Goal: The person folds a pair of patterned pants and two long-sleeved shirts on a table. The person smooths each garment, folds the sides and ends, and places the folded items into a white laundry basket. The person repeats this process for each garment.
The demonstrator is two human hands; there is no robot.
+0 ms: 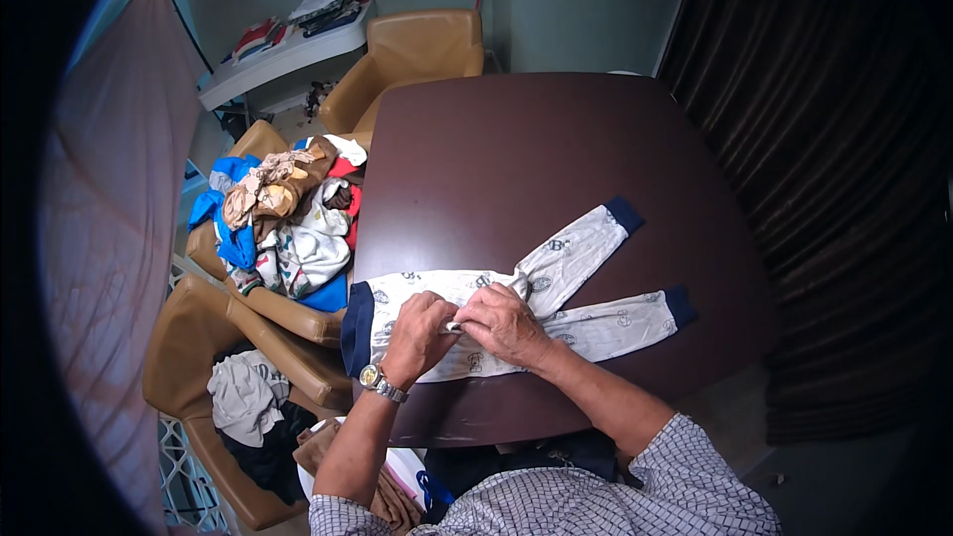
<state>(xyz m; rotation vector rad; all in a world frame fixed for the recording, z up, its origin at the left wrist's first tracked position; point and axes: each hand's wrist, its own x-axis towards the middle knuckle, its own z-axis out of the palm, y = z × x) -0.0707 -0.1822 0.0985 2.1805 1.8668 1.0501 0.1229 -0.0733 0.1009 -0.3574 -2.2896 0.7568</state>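
Nearest you, at the bottom of the frame, is your checked shirt (586, 501), with a brown cloth (397, 501) at the lower edge left of centre. Your left forearm wears a metal watch (385, 383). Just below the middle of the frame, your left hand (422, 330) and right hand (504, 326) meet, fingers curled in and thumbs close together, both pinching a small bit of the white printed trousers (548, 283). You have these lying on the dark table (516, 159), their navy waistband (359, 330) at the left edge and both legs stretching right, slightly spread, to navy cuffs (624, 214).

At lower left of the frame, a tan chair (184, 357) holds a grey garment (248, 395) and black cloth (268, 452). Above it, a heap of mixed clothes (278, 199) fills another chair beside the table. On the right hangs a dark curtain (794, 189). Farther off, at upper left, stand an armchair (427, 45) and a white desk (283, 60) bearing folded clothes (328, 8).
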